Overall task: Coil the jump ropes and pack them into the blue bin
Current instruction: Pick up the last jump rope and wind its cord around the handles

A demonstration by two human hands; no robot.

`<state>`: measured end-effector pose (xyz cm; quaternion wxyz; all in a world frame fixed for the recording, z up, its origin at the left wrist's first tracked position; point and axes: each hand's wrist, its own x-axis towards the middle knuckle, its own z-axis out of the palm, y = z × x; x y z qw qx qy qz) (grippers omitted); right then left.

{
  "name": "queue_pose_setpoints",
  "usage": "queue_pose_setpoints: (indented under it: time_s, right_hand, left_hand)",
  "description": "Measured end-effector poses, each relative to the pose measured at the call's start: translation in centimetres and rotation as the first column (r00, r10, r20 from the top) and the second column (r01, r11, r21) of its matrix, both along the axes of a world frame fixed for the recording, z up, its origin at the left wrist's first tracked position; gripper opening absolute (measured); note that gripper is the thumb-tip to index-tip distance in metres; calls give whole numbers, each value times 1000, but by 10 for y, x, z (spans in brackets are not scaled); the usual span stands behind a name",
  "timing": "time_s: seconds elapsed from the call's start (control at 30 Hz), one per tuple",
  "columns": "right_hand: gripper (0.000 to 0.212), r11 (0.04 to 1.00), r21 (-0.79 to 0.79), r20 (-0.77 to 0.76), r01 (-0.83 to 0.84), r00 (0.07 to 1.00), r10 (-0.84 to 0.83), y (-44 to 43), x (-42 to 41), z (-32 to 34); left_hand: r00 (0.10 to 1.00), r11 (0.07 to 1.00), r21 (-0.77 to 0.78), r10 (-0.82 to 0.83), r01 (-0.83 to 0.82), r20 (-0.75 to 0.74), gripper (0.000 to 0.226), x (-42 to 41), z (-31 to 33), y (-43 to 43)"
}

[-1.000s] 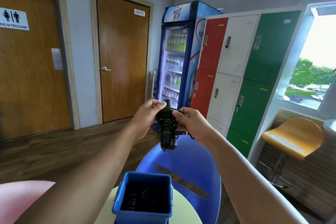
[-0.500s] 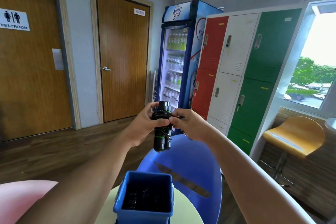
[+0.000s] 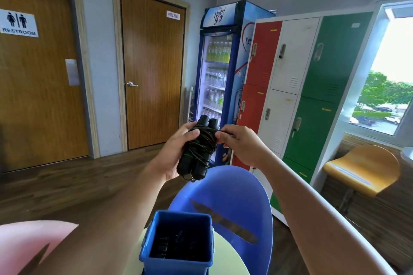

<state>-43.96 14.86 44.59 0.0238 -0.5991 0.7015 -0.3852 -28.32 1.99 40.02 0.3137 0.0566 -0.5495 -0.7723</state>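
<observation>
A black jump rope [image 3: 199, 149], its cord wound around its two handles held side by side, is up at chest height. My left hand [image 3: 175, 152] grips the bundle from the left, thumb across the cord. My right hand [image 3: 240, 144] pinches the cord's end at the bundle's upper right. Below, the blue bin [image 3: 178, 222] stands on a pale round table [image 3: 228, 259]; dark coiled ropes lie inside it.
A blue chair [image 3: 241, 194] stands just behind the bin. A pink chair [image 3: 26, 236] is at lower left and a yellow stool [image 3: 362, 169] at right. Lockers [image 3: 312, 87], a drinks fridge [image 3: 221, 69] and two wooden doors line the walls.
The bundle has tilted and risen slightly, showing both handles side by side. My right hand has shifted to the upper right, pulling the cord's end across the handles.
</observation>
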Motion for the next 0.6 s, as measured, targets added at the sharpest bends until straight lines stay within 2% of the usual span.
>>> queue_pose_setpoints:
  time_s: [0.13,0.23,0.3,0.37,0.47,0.6]
  right_hand:
    - [29,995,-101,48,3,999,2,-1,-2,-6]
    - [22,989,-146,200,34,980,-4,0,-1,-10]
    - [19,983,-164,243,83,969,-41,-1,-1,-13]
    - [19,977,-176,219,122,972,-82,-3,0,-13]
    - [22,970,-161,123,185,978,-166,-5,4,-7]
    - [23,973,-104,99,204,976,-194,-7,10,0]
  left_hand:
    - [998,994,94,-57,57,-1,54,-4,2,0]
    - [995,992,100,-80,74,59,34,-6,10,3]
    - [987,998,18,-56,54,151,30,-5,19,8]
    - [971,986,-154,-23,61,238,32,-4,22,8]
    - [941,896,-435,68,88,330,40,-6,21,5]
    - [935,870,-486,103,81,341,92,-10,13,-5]
